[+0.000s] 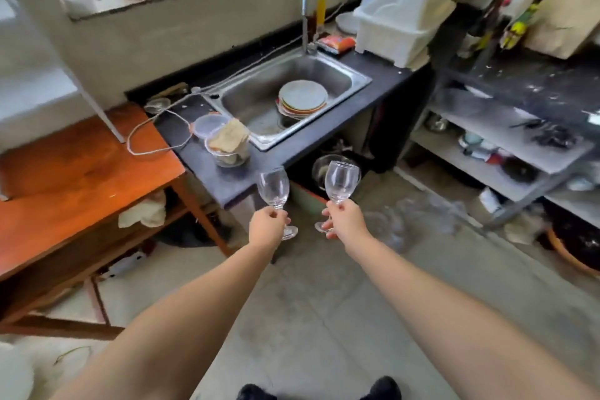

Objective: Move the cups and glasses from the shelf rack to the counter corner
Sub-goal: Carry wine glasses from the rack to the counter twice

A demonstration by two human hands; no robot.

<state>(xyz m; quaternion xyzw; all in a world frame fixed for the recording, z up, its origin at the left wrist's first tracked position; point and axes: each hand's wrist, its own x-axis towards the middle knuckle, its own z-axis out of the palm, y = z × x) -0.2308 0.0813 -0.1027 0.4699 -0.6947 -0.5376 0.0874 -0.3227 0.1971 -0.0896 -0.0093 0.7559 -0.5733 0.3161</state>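
Wine glasses in the air, upright, just short of the counter [227,182] corner: our left hand [267,227] pinches the left glass [273,187] stem, right hand [345,220] pinches the right glass [341,180] stem.

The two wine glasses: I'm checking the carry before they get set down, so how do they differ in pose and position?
The wine glass in the left hand stands close to upright over the dark counter's near corner; the wine glass in the right hand tilts, bowl leaning right, over the open space under the counter. The left hand hides most of its stem; the right hand does likewise. Both are clear, empty, and gripped at the stem.
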